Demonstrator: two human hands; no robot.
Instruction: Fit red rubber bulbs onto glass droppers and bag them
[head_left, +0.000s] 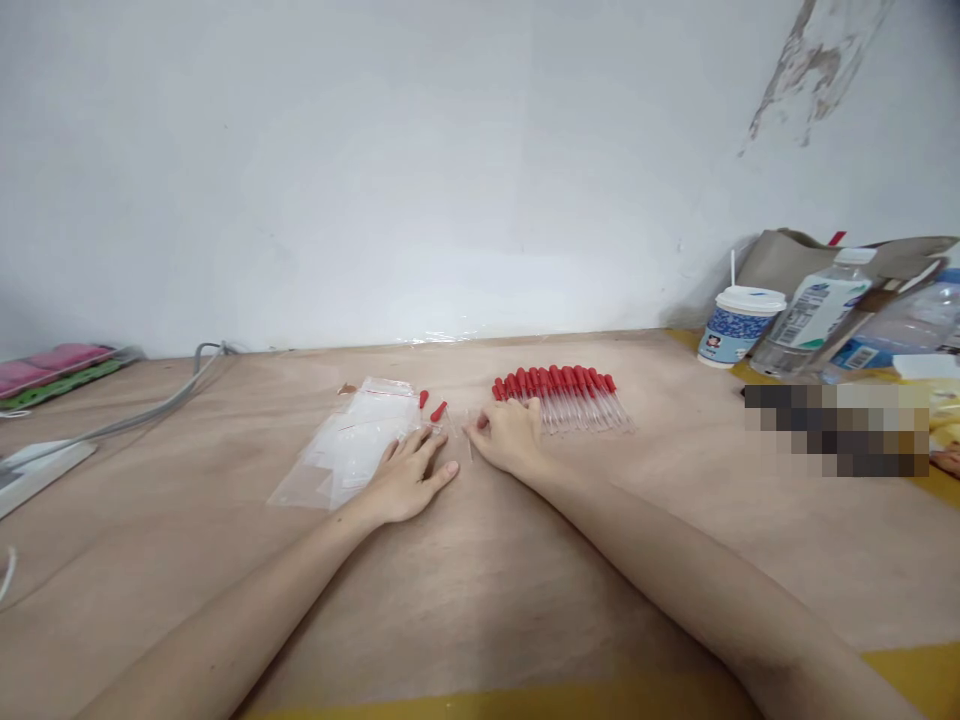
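Observation:
My left hand (411, 480) lies open, palm down, with its fingers spread at the right edge of a stack of clear zip bags (367, 430). Just beyond its fingertips are two small red rubber bulbs (439, 411), with thin clear tubes faintly visible near them. My right hand (514, 435) is bent, thumb and fingertips closed at a thin clear dropper tube (471, 449) that points toward me. Behind and right of this hand stands a neat row of several droppers with red bulbs (566, 385), lying side by side, their clear tubes toward me.
At the right are a blue paper cup (735, 330) with a straw, a plastic bottle (814, 315) and a grey bag (787, 262). A grey cable (172, 397) and a white power strip (52, 470) lie left, near pink and green packs (60, 372). A white wall (450, 180) bounds the wooden table.

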